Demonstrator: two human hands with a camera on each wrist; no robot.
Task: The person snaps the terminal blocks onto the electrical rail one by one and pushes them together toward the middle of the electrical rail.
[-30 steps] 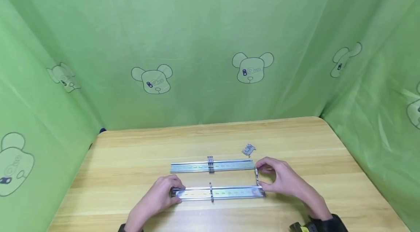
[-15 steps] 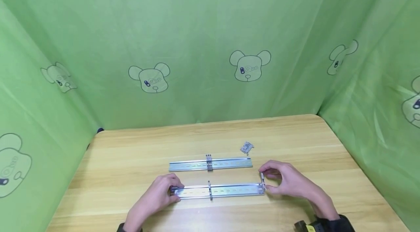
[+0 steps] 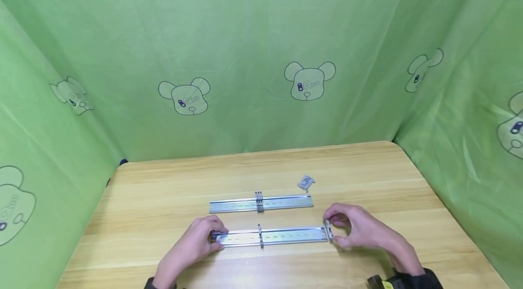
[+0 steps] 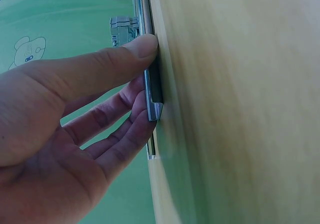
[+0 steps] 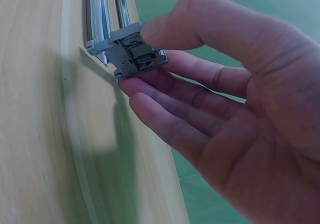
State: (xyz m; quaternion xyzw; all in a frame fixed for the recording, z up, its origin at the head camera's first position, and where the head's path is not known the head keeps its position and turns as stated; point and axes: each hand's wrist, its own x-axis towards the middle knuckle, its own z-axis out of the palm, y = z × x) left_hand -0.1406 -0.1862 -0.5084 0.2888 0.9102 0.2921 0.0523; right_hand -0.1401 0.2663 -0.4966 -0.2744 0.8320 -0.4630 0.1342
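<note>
Since a second ago my right hand (image 3: 359,230) has carried the small grey metal clip (image 3: 328,230) down from the gap between the rails to the right end of the near slotted silver metal rail (image 3: 282,236). My thumb and fingers pinch it there, clip touching the rail's end; the right wrist view shows it at the tip but not whether it has seated on the rail. My left hand (image 3: 196,243) has kept its place at the rail's left end, thumb and fingers curled round it and steadying it against the light wooden table (image 3: 163,198).

Judging by how things lie, the near rail already carries one clip (image 3: 259,236) around its middle, and the far silver rail (image 3: 261,204), lying parallel just beyond the near rail, carries a cluster of clips (image 3: 259,202) at its own middle. One spare grey clip (image 3: 306,183) lies loose beyond the far rail, toward its right end. So I reckon this clip wants sliding on, and the spare is left to fit.
</note>
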